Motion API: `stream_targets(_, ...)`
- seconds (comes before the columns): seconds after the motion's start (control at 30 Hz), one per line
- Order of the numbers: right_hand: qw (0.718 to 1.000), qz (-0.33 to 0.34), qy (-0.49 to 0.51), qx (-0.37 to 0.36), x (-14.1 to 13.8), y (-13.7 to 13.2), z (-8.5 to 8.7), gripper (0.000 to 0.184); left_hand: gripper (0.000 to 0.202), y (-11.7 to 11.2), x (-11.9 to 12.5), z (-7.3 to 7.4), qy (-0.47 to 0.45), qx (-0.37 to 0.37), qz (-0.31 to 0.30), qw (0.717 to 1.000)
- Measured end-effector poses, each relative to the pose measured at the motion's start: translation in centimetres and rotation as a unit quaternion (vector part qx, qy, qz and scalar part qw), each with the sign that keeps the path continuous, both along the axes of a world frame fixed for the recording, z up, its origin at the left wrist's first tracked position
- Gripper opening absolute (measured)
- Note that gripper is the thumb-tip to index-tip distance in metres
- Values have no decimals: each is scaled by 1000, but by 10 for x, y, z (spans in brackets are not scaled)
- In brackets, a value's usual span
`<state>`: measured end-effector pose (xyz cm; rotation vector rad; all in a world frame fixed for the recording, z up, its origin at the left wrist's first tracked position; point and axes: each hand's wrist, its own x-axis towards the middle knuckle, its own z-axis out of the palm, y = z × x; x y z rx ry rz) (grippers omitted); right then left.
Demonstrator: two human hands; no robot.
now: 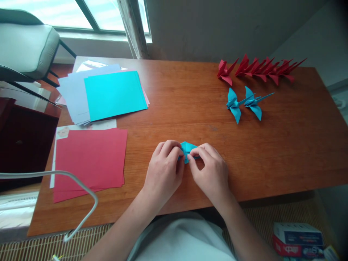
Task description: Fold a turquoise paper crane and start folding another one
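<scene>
A small folded piece of blue paper [187, 148] lies on the wooden table [179, 105] near its front edge. My left hand [164, 169] pinches its left side with curled fingers. My right hand [210, 170] pinches its right side, fingertips pressed on the fold. Most of the paper is hidden under my fingers. Two finished blue paper cranes [244, 103] stand further back on the right. Behind them is a row of several red paper cranes [261, 69].
A stack of red sheets [91, 161] lies at the front left, a blue sheet [114, 94] on pale lilac sheets [73, 94] behind it. A white cable [81, 185] crosses the left edge. A grey chair [27, 47] stands by the window. A box [297, 239] sits on the floor right.
</scene>
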<state>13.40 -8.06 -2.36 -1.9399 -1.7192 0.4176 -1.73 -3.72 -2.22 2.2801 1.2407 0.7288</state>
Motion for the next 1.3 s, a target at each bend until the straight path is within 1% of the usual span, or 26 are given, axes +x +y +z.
stream_targets(0.4, 1000, -1, -13, 6, -2, 0, -2, 9, 14, 0, 1, -1, -2, -2, 2, 1000)
stream_targets(0.73, 1000, 1, -25, 19, -1, -1, -5, 10, 13, 1, 2, -2, 14, 13, 4, 1000)
stream_targets(1.07, 999, 11, -16, 29, 1, -4, -7, 3, 13, 0, 1, -4, 19, 30, 1, 999)
stream_targets(1.3, 996, 30, -37, 78, 12, -10, -12, 14, 13, 0, 2, -5, 23, 28, 1, 999)
